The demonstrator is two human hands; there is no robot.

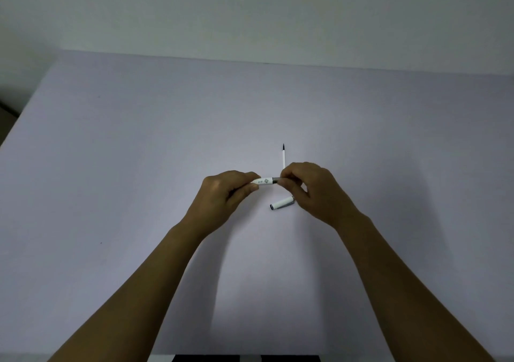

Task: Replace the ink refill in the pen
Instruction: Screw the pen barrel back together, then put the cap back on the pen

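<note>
A white pen with printed marks and a grey metal collar is held level above the table, between both hands. My left hand grips the barrel's left end. My right hand pinches the grey collar end; the pen's tip is hidden inside its fingers. A thin white ink refill with a dark tip lies on the table just beyond my right hand, pointing away from me; its near end is hidden. The white pen cap lies on the table below the pen, next to my right hand.
The pale lilac table stretches wide to both sides and ends at a grey wall at the back. A black and white object shows at the near edge.
</note>
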